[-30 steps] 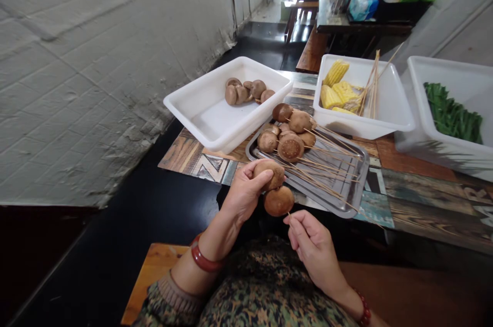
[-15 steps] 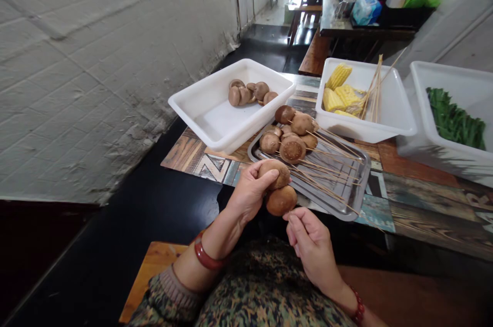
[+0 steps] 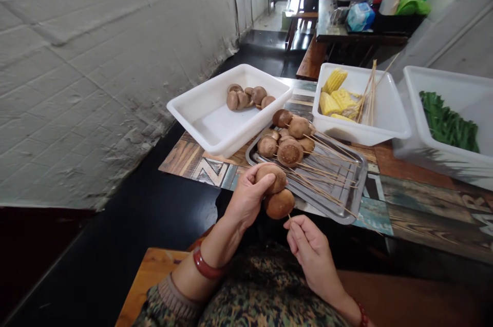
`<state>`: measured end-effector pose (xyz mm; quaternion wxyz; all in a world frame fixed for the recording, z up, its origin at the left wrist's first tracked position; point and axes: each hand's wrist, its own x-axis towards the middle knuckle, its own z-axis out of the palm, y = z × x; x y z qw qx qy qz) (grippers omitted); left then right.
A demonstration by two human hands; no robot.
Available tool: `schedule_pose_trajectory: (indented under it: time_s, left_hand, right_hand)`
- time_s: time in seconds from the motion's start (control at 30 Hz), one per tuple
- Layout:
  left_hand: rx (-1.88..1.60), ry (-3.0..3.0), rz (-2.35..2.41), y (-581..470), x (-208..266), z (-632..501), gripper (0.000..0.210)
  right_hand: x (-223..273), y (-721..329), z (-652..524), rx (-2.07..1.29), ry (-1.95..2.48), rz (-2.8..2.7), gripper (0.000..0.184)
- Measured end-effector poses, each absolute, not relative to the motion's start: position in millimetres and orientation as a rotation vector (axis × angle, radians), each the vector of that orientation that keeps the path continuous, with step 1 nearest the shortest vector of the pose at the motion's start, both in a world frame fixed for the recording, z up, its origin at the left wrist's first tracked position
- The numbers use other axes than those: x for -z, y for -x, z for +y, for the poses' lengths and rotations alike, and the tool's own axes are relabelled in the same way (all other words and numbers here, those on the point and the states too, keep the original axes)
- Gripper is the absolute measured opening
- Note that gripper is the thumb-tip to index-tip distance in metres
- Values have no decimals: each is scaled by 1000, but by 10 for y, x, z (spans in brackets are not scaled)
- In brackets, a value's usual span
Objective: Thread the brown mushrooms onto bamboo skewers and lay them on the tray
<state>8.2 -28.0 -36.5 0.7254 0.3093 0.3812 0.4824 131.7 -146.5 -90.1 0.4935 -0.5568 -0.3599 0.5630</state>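
My left hand [image 3: 248, 196] is closed around a brown mushroom [image 3: 274, 175], its thumb pressed on the cap. Just below, touching it, a second mushroom [image 3: 280, 205] sits on a thin wooden skewer [image 3: 290, 217]. The skewer's lower end is pinched in my right hand [image 3: 308, 239], and most of its length is hidden by that hand and the caps. Beyond both hands lies a metal tray [image 3: 360, 183] with several skewered mushrooms [image 3: 289, 153], their bare sticks pointing right.
A white bin [image 3: 196, 121] with loose mushrooms [image 3: 246, 97] stands behind on the left. To the right are a bin [image 3: 362, 132] of corn [image 3: 339, 98] with upright skewers and a bin [image 3: 442, 150] of green leaves [image 3: 449, 121]. A wall [image 3: 96, 60] runs along the left.
My right hand has drawn slightly away from the lower mushroom, so a short piece of skewer now shows between them. My left hand keeps its hold. The view has shifted a little.
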Motion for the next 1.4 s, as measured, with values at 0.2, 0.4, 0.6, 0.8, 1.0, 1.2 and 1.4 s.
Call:
schedule_pose_trajectory:
  time_s: [0.2, 0.4, 0.6, 0.8, 1.0, 1.2, 1.4]
  left_hand:
    - [-1076, -664, 834, -88, 363, -297, 39]
    - [-1045, -668, 825, -98, 371, -316, 41]
    - [-1069, -681, 810, -102, 372, -300, 41]
    - [-1010, -550, 710, -42, 413, -263, 53]
    - [-822, -389, 494, -41, 588, -337, 57]
    - [-874, -265, 510, -56, 579, -364, 51]
    - [-1026, -237, 629, 63, 494, -294, 53]
  right_hand:
    - [909, -1286, -1440, -1287, 1368, -889, 37]
    - [880, -1289, -1413, -1280, 1361, -893, 36]
    - [847, -1297, -1370, -1345, 1335, -848, 34]
    - [830, -1320, -1353, -1475, 1289, -803, 36]
    - [845, -1386, -1303, -1506, 1284, -801, 32]
    - [848, -1403, -1219, -1510, 1319, -920, 31]
    - [776, -1561, -1281, -1034, 1423, -1417, 25]
